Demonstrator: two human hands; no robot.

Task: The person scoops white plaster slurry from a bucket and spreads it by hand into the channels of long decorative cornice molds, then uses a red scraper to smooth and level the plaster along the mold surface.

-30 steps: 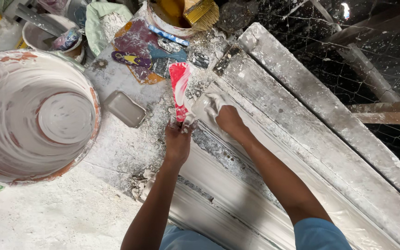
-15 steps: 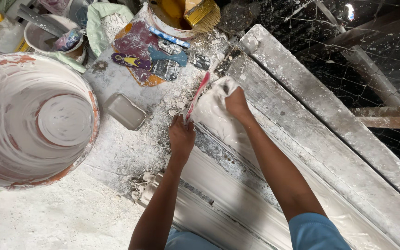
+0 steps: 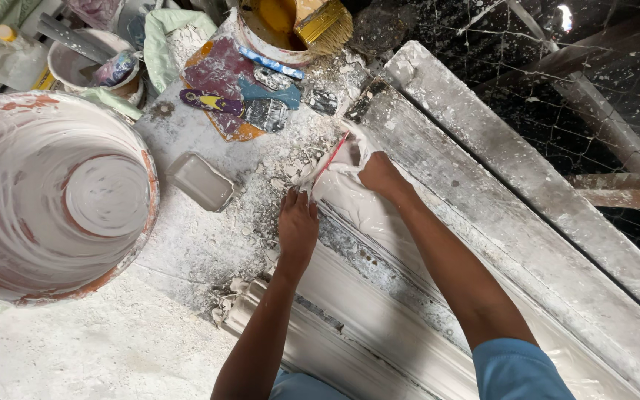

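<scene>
Left hand (image 3: 298, 226) pinches the near edge of a plaster-smeared white-and-red plastic sheet (image 3: 335, 167), fingers together on it. Right hand (image 3: 381, 176) presses the same sheet flat onto the long white plaster moulding (image 3: 364, 296), fingers closed over it. One hand anchors, one smooths, likely to keep it taut. The sheet sits at the moulding's far end, along the right side of the plaster-dusted worktop (image 3: 187, 252). Large plaster-coated bucket (image 3: 53, 196) at the left edge, small grey rectangular tray (image 3: 201, 181) between.
</scene>
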